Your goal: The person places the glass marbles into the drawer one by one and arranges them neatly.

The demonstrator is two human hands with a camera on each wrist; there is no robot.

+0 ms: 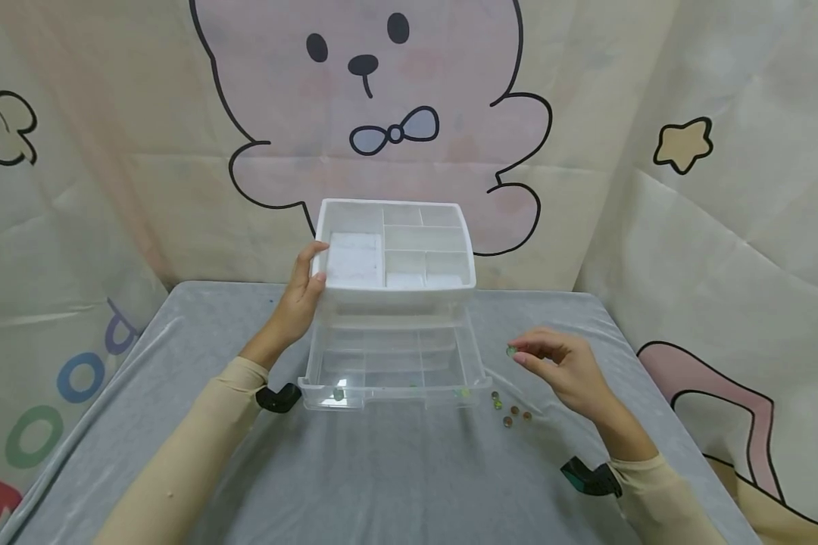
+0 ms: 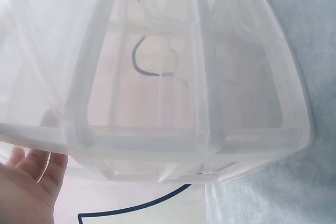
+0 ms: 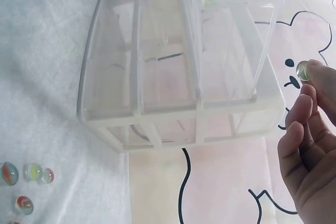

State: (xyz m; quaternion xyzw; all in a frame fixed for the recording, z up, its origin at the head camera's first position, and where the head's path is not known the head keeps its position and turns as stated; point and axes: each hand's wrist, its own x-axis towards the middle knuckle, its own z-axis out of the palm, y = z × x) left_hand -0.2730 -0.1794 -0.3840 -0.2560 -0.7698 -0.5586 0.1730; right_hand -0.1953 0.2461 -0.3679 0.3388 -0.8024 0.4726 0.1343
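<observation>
Rightward of the clear drawer [image 1: 395, 395] — and nearer its right end — the right hand [image 1: 566, 371] pinches a greenish marble [image 1: 511, 352], while the left hand [image 1: 293, 306] grips the white organizer's [image 1: 395, 288] left side.

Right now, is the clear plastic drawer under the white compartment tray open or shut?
Open: the clear plastic drawer juts out in front of the white compartment tray.

Only lettering seen: 4 big ltrs on L wall cloth [image 1: 48, 227], head view, running up from btm L corner. 1st, red ltr [image 1: 5, 488], cut by frame edge, can't ID. 2nd, green "o" [image 1: 10, 437]. 3rd, blue "o" [image 1: 62, 378]. 4th, purple ltr [image 1: 110, 337], prob. "d", near tbl [image 1: 245, 469].
</observation>
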